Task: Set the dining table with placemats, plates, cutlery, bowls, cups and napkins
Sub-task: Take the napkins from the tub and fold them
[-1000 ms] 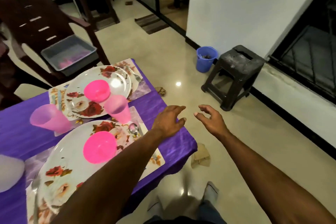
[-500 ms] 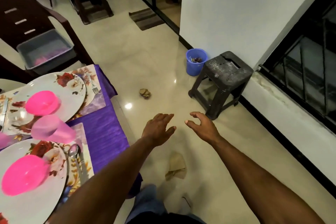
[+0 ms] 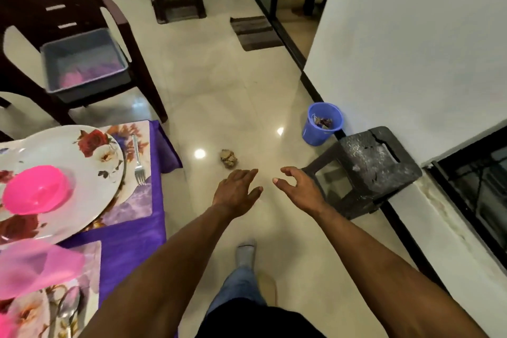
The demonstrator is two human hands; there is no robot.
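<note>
No readable writing or brand shows anywhere in this view. Both arms reach out over the floor (image 3: 225,85) at centre frame. The left hand (image 3: 235,192) is spread flat, fingers apart, holding nothing. The right hand (image 3: 300,186) sits just beside it, fingers loosely curled and apart, also empty; the two hands do not touch.

The table setting sits at the left edge. A purple tablecloth (image 3: 137,236) covers the table corner. On it, mid left, one floral placemat (image 3: 134,204) carries one floral plate (image 3: 90,173), and one pink bowl (image 3: 37,191) rests on that plate. One fork (image 3: 137,162) lies on the placemat just right of the plate, tines toward the bottom of the frame. Lower left, one pink cup (image 3: 38,269) is blurred, close to the camera, with a second placemat (image 3: 92,258) under it. At bottom left a spoon (image 3: 67,313) lies beside a second plate (image 3: 24,315), mostly cut off.

Upper left, a dark chair (image 3: 55,0) holds a grey bin (image 3: 85,60) with pink things inside. Right of centre, a blue bucket (image 3: 322,123) stands against the white wall (image 3: 411,35), next to a dark stool (image 3: 367,170) just beyond the right hand. One crumpled scrap (image 3: 228,158) lies on the floor just above the left hand. A striped mat (image 3: 255,32) lies at top centre. One socked foot (image 3: 246,254) shows bottom centre.
</note>
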